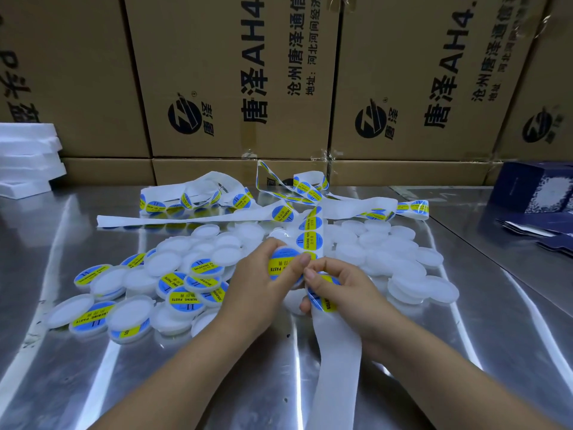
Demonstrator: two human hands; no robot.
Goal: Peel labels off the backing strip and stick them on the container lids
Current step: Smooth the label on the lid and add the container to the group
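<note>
My left hand [263, 274] grips a white round lid [282, 264] that bears a blue and yellow label, thumb pressed on the label. My right hand [341, 290] pinches the white backing strip [336, 352] where another label [325, 297] sits under its fingers. The strip runs from the table's near edge up through my hands to more labels [311, 242] and tangled loops [297, 193] at the back. Labelled lids [186, 293] lie piled to the left. Plain white lids [397, 259] are heaped to the right.
The work surface is a shiny metal table [124, 367]. Cardboard boxes [235, 76] form a wall behind it. White foam trays [28, 156] are stacked at the far left. Dark blue cartons [533, 193] and flat blue sheets lie at the far right.
</note>
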